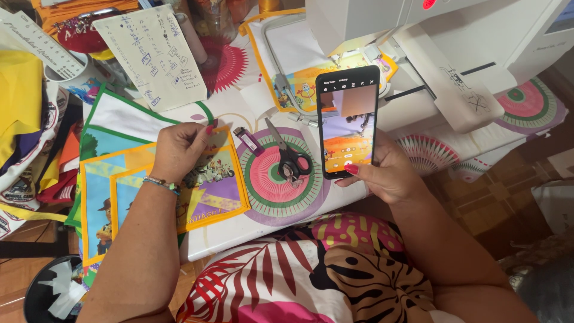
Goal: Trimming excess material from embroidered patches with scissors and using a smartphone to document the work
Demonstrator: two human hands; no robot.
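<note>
Right hand [391,173] grips a smartphone [348,121] upright, screen facing the wearer. Left hand [177,149] pinches a printed fabric panel [212,185] flat against the tabletop [239,230]; scissors [289,157] lie between.

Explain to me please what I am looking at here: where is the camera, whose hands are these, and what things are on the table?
There is only one picture, taken by a camera worn on a person's head, looking down at that person's own two bare hands. No robot is present.

The right hand holds a black phone upright, its screen lit. The left hand pinches the top edge of a printed cloth panel with a yellow border, which lies on a stack of similar panels.

On the patterned tablecloth between the hands lie black scissors and a small purple lighter. Behind the phone stands a white embroidery machine, with a hoop holding colourful fabric. At the top left, a handwritten paper sheet leans.
</note>
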